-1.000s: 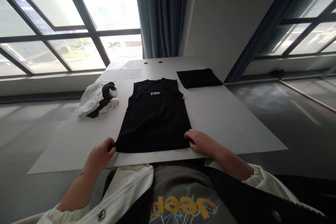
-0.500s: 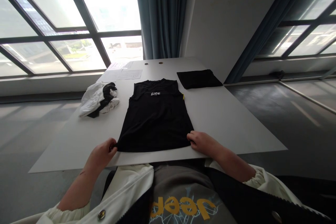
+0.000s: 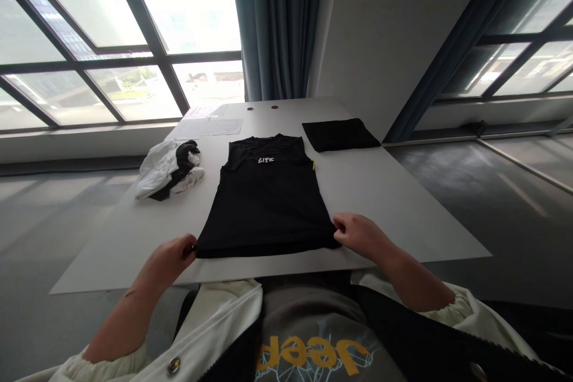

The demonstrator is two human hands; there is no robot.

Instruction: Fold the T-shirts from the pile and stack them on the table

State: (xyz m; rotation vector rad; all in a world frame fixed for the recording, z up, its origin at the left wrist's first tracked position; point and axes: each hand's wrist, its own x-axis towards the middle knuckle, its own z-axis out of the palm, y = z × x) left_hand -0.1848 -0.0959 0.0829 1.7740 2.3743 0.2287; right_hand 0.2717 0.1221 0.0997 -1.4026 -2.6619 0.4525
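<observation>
A black T-shirt [image 3: 268,203] lies spread on the white table [image 3: 394,209], its neckline away from me and its hem at my side. White lettering runs across its chest, and a small yellow tag shows at the right edge. My left hand [image 3: 172,253] pinches the left corner of the hem. At the opposite corner, my right hand [image 3: 353,231] is closed on the hem. The sleeves look tucked in or hidden under the shirt; I cannot tell which.
A crumpled pile of white and black clothes [image 3: 170,170] sits at the left of the table. A folded black cloth [image 3: 340,134] lies at the back right. Paper sheets [image 3: 221,126] rest at the back left, near two round holes. Behind hangs a blue curtain [image 3: 277,24].
My right hand has moved right and slightly up, drawing the hem corner outward. My left hand has shifted slightly left. The hem is wider and looks straighter.
</observation>
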